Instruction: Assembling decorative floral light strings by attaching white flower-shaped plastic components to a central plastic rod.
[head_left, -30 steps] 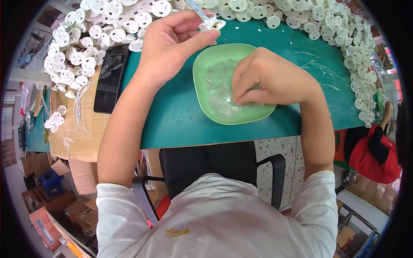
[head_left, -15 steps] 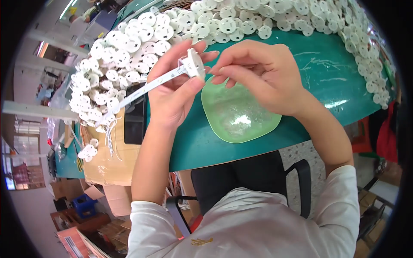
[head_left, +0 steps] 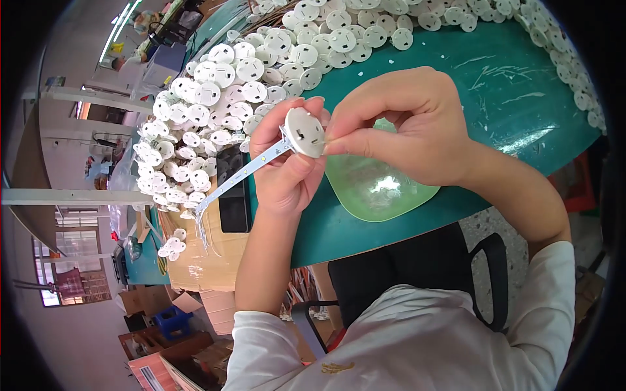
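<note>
My left hand (head_left: 285, 186) is closed around a white round disc (head_left: 302, 130) with small slots in its face. A narrow pale LED strip (head_left: 246, 170) runs from behind the disc toward the lower left, with thin wires (head_left: 202, 228) dangling off its far end. At the disc's right edge, my right hand (head_left: 414, 124) pinches thumb and forefinger together. Whatever sits between those fingertips is too small to make out. Under the right hand lies a shallow light-green dish (head_left: 372, 208), partly covered by it.
White discs (head_left: 212, 91) with slots lie heaped along the table's far and left side. A dark phone-like slab (head_left: 235, 212) rests on brown cardboard (head_left: 202, 267) at left. The green tabletop (head_left: 352, 241) ends just before a black chair (head_left: 404, 260).
The disc has turned so its slotted face shows more. My right fingertips have come from a small gap to the disc's edge. The whole view has shifted, with things appearing farther right.
</note>
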{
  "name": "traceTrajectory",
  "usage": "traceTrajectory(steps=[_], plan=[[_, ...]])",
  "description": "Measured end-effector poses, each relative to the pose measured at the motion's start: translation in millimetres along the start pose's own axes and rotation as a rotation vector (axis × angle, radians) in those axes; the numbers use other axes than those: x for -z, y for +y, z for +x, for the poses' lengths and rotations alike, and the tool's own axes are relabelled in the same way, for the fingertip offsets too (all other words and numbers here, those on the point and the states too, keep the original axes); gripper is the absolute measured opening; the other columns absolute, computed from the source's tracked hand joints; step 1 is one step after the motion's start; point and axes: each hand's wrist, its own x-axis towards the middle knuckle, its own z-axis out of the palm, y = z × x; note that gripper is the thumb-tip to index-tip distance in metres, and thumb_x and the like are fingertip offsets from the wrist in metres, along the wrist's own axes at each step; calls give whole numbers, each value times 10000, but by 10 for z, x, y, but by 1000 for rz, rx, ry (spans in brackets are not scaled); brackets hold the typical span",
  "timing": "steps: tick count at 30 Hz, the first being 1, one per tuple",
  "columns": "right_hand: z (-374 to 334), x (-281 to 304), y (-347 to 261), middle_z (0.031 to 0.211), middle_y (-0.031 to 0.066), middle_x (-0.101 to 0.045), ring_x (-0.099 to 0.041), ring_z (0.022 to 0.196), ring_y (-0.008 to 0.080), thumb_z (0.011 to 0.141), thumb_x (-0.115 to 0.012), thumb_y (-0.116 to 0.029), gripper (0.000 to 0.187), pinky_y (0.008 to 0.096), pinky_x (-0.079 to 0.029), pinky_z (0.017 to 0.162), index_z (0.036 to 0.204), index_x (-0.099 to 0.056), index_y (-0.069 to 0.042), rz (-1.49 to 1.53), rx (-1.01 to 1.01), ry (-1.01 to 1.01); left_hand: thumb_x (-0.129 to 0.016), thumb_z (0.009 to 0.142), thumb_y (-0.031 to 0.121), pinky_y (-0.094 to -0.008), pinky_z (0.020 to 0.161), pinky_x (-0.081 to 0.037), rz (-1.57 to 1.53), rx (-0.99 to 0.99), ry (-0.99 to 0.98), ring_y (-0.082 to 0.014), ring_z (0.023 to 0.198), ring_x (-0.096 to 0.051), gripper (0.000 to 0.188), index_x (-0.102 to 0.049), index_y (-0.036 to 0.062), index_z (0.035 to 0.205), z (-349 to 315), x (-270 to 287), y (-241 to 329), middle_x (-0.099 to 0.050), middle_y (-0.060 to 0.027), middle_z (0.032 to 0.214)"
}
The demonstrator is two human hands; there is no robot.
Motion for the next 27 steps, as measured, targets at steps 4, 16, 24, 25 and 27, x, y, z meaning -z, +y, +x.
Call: traceTrajectory(steps=[4, 16, 24, 25, 27], plan=[[-1, 3, -8, 809, 85, -723, -674, 725, 129, 743, -760, 63, 99, 240, -524, 643, 821, -720, 17, -26, -36, 1, -788, 787, 81, -377, 994, -465, -4, -13, -27, -237, 1116, -596, 620, -515, 12, 1339, 3, 53, -3, -603, -174, 1296], [31, -2, 140, 784, 112, -694, -677, 658, 261, 739, -748, -3, 135, 297, -537, 573, 864, -701, -21, -462, 403, -19, -772, 801, 40, -402, 1043, -457, 71, -29, -113, -274, 1200, -584, 544, -549, 4, 1296, 13, 136, 15, -599, -188, 1292], [-32, -105, 183, 759, 116, -678, -656, 611, 253, 733, -719, 44, 127, 297, -518, 532, 845, -669, 9, -490, 471, 140, -802, 776, 42, -435, 1072, -434, 186, -102, 80, -312, 1288, -519, 531, -578, 30, 1257, -55, 45, -124, -607, -139, 1293], [-40, -114, 197, 759, 116, -678, -656, 611, 253, 733, -719, 44, 127, 297, -518, 532, 845, -669, 9, -490, 476, 139, -800, 779, 43, -436, 1075, -430, 166, -109, 109, -313, 1289, -518, 526, -579, 32, 1256, -58, 25, -127, -608, -134, 1293], [-55, -125, 212, 759, 117, -677, -655, 608, 255, 732, -713, 52, 127, 299, -517, 528, 844, -666, 14, -467, 463, 152, -801, 776, 43, -440, 1080, -424, 163, -119, 116, -315, 1289, -518, 525, -579, 27, 1251, -88, -8, -127, -606, -134, 1295]])
